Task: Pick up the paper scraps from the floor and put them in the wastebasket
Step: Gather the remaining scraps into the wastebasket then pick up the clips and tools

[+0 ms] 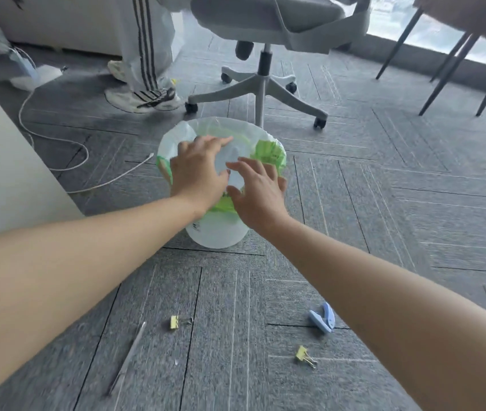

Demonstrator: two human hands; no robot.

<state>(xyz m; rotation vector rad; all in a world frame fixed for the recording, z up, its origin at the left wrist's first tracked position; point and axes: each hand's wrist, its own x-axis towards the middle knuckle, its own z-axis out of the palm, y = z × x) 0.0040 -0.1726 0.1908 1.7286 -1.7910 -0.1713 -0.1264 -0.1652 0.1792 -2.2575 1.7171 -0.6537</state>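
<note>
Both sets of fingers are spread and slack, holding nothing: the left fingers [221, 141] reach over the middle of the wastebasket's mouth, and the right fingers [244, 166] are over its near right rim. The wastebasket [216, 235] is pale, with a white and green liner [268, 152], and stands on the floor [384, 218] of grey carpet tiles. A pale shape [231, 167] lies inside it, between the two hands. Whether that is paper scraps or just the liner is unclear.

Nearer the camera, two yellow clips [174, 322] [302, 353], a blue punch [323, 317] and a thin rod [127, 358] lie apart on the carpet. Behind the wastebasket is a grey chair [261, 84] on castors. To its left are another person's striped trouser legs and shoes [147, 99], and a white cable [58, 140] loops across the tiles. Dark chair legs [443, 75] stand at the far right by a window.

The left hand [197, 170] and right hand [258, 194] are palm down. Both bare forearms stretch forward and converge over the wastebasket.
</note>
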